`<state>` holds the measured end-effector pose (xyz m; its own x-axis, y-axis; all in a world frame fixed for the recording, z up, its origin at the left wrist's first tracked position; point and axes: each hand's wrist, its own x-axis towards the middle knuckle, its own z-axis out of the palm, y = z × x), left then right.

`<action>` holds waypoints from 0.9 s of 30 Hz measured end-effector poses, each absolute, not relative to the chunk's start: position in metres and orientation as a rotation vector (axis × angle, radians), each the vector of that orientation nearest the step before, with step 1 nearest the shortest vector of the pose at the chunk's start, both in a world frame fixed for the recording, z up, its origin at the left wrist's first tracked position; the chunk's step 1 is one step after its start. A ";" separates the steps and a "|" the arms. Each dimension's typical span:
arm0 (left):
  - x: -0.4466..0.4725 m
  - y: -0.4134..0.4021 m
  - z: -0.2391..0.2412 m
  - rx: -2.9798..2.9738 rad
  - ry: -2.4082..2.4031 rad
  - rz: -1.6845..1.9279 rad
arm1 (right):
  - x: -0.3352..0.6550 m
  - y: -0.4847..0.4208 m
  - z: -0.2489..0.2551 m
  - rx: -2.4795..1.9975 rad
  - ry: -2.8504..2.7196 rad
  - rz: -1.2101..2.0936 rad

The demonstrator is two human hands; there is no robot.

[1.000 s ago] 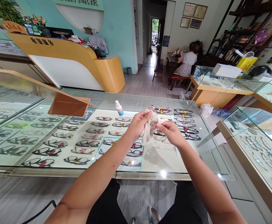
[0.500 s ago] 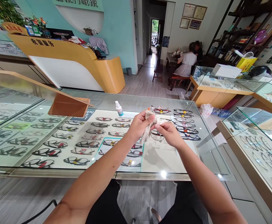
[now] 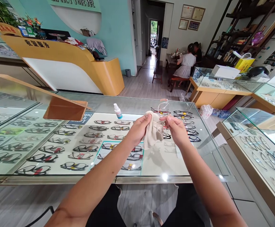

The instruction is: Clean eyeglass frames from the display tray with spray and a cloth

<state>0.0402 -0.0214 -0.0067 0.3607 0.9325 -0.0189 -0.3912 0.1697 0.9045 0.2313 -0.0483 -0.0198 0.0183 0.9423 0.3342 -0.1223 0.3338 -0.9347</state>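
Observation:
My left hand [image 3: 138, 129] is closed on a pale cleaning cloth [image 3: 152, 134] that hangs down between my hands. My right hand [image 3: 176, 130] pinches a pair of clear-rimmed glasses [image 3: 163, 111], one lens sticking up above my fingers. Both hands hover over the glass display counter [image 3: 128, 104], and the cloth touches the lower part of the glasses. A small white spray bottle [image 3: 117, 111] stands on the counter top to the left of my hands.
Rows of glasses [image 3: 80, 138] lie under the counter glass. A wooden stand [image 3: 65, 108] sits at the left. More glass cases [image 3: 257, 135] are to the right, an orange reception desk [image 3: 80, 60] behind. Two people sit at a table [image 3: 186, 63] far back.
The glasses have turned so one lens now stands up above my right fingers. The cloth has dropped lower in my left hand. The view shifted slightly.

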 end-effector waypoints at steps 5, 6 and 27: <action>0.041 -0.028 -0.010 1.148 0.693 0.927 | 0.226 -0.051 -0.018 -0.890 -1.253 0.934; 0.043 -0.030 -0.012 1.169 0.685 0.915 | 0.225 -0.052 -0.017 -0.894 -1.268 0.915; 0.049 -0.039 -0.009 1.229 0.641 0.882 | 0.215 -0.053 -0.022 -0.947 -1.224 0.886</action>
